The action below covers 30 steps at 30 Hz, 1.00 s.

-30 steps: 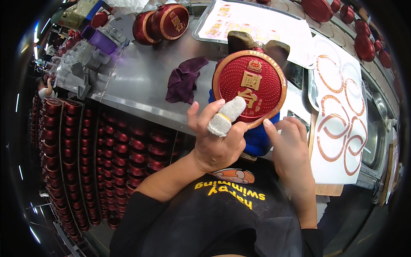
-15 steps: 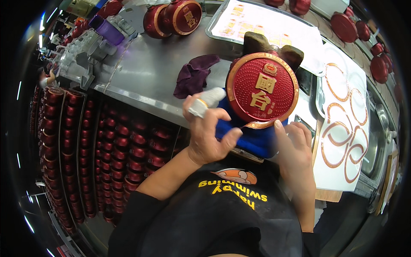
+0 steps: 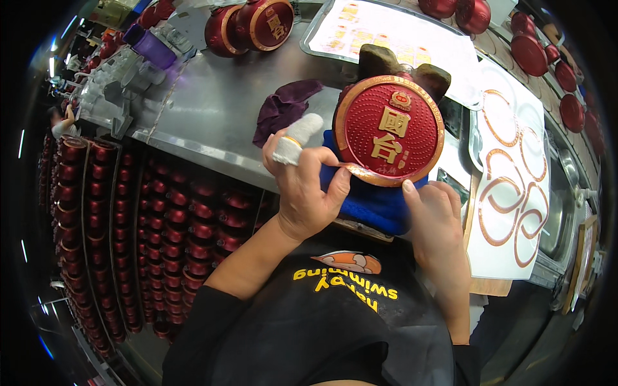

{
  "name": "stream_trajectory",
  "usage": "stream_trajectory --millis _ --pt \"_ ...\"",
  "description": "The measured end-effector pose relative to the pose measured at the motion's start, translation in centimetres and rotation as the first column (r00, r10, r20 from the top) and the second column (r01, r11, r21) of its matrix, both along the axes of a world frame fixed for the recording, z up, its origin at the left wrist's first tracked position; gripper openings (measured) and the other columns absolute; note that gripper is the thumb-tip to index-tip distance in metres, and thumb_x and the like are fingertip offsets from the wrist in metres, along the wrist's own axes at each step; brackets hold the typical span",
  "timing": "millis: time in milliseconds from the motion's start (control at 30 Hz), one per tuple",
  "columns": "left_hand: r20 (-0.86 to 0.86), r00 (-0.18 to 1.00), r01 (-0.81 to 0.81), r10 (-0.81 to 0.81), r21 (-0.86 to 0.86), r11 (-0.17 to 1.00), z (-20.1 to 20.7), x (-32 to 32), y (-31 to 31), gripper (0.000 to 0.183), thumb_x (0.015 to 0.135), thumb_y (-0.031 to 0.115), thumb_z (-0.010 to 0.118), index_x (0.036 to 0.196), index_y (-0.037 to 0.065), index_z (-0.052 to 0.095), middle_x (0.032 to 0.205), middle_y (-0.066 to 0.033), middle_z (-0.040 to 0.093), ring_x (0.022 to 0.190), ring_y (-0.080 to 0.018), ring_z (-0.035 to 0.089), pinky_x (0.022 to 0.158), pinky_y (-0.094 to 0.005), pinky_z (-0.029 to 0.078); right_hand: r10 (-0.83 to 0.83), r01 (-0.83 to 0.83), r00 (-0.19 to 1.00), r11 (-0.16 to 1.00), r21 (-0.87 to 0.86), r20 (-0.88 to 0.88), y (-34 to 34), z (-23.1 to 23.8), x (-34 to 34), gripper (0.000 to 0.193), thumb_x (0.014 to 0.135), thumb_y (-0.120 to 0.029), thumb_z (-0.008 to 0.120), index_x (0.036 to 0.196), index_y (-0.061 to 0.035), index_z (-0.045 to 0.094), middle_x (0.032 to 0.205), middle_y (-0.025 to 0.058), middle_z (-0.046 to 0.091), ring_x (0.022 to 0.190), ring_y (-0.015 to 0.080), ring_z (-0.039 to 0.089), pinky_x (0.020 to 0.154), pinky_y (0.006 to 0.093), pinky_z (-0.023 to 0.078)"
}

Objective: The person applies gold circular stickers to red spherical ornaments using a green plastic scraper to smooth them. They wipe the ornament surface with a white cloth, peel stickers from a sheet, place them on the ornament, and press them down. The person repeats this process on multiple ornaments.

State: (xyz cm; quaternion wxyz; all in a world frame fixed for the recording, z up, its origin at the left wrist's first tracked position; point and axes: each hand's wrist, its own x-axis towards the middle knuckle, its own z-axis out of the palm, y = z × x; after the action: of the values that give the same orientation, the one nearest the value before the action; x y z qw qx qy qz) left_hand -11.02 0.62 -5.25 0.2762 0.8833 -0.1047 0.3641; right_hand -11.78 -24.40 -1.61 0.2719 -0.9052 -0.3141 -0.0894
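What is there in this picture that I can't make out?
All in the head view:
Back of the red bottle: hidden by its front.
Tip of the gold strip: covered by the left hand.
Part of the blue cloth: under the bottle.
Person at far left: too small, activity unclear.

From my remote post I see a red, flat-round bottle (image 3: 390,130), its broad face tipped up toward me, dotted with tiny studs and bearing raised gold characters. Its lower edge lies over blue cloth (image 3: 380,209), neck pointing away. A thin gold-orange band (image 3: 368,176) follows the rim; at lower left, one end lifts clear.
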Motion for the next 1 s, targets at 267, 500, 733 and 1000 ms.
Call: stream_trajectory --millis 267,500,733,1000 --pt "-0.133 0.974 0.133 -0.184 -0.323 0.937 0.0 -0.5 -0.2 0.024 0.101 0.026 0.067 0.094 0.003 0.066 0.138 -0.0255 0.056 0.125 -0.0331 0.046 0.110 -0.0446 0.030 -0.026 0.026 1.000 0.999 0.029 0.018 0.0 -0.4 0.2 0.075 0.070 0.014 0.065 0.141 -0.0125 0.064 0.113 0.0164 0.058 0.114 0.0395 0.057 0.099 0.0503 0.048" --pt "-0.217 0.942 0.116 -0.257 -0.508 0.854 -1.1 -0.8 0.3 0.033 0.106 0.034 0.061 0.100 0.002 0.063 0.137 -0.0253 0.054 0.127 -0.0328 0.045 0.110 -0.0442 0.031 -0.091 0.077 0.995 0.956 0.284 0.035 -0.3 -1.7 0.7 0.055 0.084 0.009 0.066 0.137 -0.0006 0.062 0.117 0.0180 0.059 0.114 0.0384 0.057 0.100 0.0476 0.047" --pt "-0.208 0.952 0.142 -0.226 -0.357 0.923 -1.3 -0.7 -0.7 0.068 0.094 0.059 0.069 0.120 -0.001 0.048 0.117 -0.0169 0.052 0.113 -0.0284 0.046 0.104 -0.0428 0.034 -0.208 0.282 0.948 0.902 0.327 -0.243 1.1 -3.3 3.2 0.083 0.094 -0.045 0.075 0.151 0.0054 0.042 0.123 0.0206 0.057 0.117 0.0348 0.058 0.101 0.0440 0.046" --pt "-0.296 0.949 0.068 -0.111 -0.151 0.986 -0.4 -0.4 -1.7 0.080 0.087 0.043 0.085 0.130 0.000 0.034 0.126 -0.0176 0.040 0.122 -0.0276 0.043 0.108 -0.0449 0.035 -0.190 0.296 0.935 0.883 0.365 -0.298 1.5 -3.3 3.7 0.087 0.089 -0.047 0.081 0.150 0.0028 0.045 0.126 0.0173 0.058 0.121 0.0306 0.058 0.104 0.0420 0.046"
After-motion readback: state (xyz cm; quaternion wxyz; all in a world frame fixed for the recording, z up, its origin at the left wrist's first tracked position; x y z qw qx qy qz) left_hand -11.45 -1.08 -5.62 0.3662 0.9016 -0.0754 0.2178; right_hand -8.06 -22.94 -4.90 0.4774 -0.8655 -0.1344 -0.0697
